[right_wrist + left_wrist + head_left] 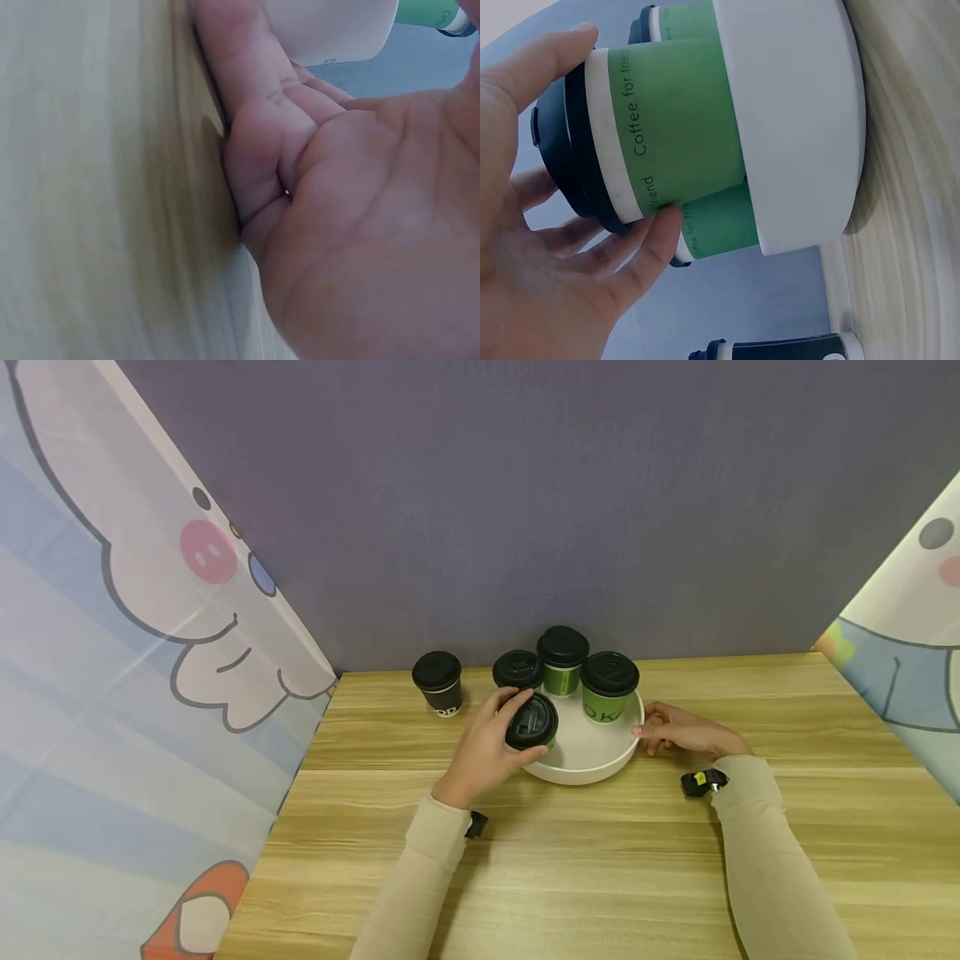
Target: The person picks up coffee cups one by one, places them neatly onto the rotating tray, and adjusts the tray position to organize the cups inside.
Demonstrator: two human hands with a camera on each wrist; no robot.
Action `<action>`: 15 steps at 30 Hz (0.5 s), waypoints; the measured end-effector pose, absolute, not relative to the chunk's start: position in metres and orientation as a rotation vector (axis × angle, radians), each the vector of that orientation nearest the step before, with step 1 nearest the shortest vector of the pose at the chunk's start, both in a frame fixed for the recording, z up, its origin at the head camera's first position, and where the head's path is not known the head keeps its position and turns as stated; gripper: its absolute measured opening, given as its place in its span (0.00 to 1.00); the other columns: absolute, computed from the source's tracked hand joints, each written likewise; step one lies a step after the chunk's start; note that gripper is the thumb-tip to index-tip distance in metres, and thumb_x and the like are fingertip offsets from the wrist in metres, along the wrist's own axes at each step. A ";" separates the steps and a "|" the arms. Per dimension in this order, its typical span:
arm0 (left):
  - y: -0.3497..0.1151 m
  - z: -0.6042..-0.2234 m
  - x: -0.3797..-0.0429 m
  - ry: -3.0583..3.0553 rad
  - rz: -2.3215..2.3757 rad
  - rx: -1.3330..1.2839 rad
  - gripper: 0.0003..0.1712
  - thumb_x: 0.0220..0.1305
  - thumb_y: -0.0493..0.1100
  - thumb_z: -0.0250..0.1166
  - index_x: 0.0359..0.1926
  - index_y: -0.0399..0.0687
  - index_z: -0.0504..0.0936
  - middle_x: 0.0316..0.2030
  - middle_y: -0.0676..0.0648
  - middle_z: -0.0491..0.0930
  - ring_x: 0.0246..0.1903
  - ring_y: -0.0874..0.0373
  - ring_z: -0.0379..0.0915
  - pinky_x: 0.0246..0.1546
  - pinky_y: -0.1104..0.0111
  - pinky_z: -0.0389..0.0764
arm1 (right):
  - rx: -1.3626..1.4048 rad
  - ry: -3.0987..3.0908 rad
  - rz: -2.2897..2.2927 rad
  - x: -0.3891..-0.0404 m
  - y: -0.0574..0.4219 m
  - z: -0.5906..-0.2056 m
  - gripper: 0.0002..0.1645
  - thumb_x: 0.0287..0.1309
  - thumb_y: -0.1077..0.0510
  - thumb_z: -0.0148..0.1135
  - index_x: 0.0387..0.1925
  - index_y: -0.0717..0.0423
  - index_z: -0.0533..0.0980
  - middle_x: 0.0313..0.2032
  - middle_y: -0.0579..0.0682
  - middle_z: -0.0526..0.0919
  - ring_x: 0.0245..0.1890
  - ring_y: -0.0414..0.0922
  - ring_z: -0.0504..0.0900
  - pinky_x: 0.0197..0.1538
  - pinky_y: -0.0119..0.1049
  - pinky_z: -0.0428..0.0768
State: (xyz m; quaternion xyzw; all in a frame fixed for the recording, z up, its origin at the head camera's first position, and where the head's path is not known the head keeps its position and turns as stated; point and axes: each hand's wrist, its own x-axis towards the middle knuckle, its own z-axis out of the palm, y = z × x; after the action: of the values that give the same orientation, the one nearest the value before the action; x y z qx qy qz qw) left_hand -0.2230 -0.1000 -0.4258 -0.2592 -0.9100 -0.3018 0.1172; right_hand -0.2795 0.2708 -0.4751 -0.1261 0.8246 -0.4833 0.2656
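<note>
My left hand holds a green paper coffee cup near its black lid, thumb on one side and fingers on the other. This cup stands at the front left of a round white tray, its base hidden behind the tray's wall in the left wrist view. Three more lidded cups are in the tray: one at the left, a green cup at the back and another green cup at the right. At the tray's right edge, my right hand grips the rim with thumb and curled fingers.
A dark lidded cup stands on the wooden table left of the tray. A grey panel rises behind the table. Printed cartoon curtains hang at both sides.
</note>
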 end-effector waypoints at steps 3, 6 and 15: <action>-0.098 -0.428 -0.223 -2.657 -0.862 -0.754 0.50 0.57 0.61 0.76 0.76 0.57 0.66 0.71 0.47 0.66 0.70 0.49 0.67 0.67 0.51 0.74 | -0.347 2.225 -1.304 -0.280 0.272 -0.476 0.36 0.74 0.50 0.58 0.68 0.71 0.57 0.39 0.55 0.82 0.36 0.44 0.83 0.40 0.33 0.74; -0.096 -0.430 -0.222 -2.654 -0.860 -0.742 0.50 0.59 0.62 0.75 0.77 0.57 0.64 0.72 0.48 0.66 0.71 0.50 0.66 0.67 0.51 0.74 | -0.355 2.222 -1.308 -0.280 0.272 -0.476 0.37 0.74 0.51 0.58 0.69 0.71 0.57 0.39 0.55 0.82 0.36 0.44 0.83 0.40 0.33 0.74; -0.094 -0.432 -0.223 -2.687 -0.805 -0.707 0.48 0.63 0.65 0.69 0.78 0.54 0.63 0.75 0.45 0.64 0.72 0.47 0.62 0.70 0.50 0.70 | -0.380 2.217 -1.329 -0.281 0.273 -0.478 0.35 0.75 0.52 0.57 0.68 0.72 0.57 0.38 0.53 0.82 0.36 0.43 0.83 0.39 0.33 0.74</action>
State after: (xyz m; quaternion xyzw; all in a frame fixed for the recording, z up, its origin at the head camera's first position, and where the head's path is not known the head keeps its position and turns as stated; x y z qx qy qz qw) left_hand -0.2235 -0.0942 -0.4321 -0.2425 -0.9217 -0.2760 0.1240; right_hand -0.2807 0.2732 -0.4780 -0.1403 0.8192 -0.4908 0.2614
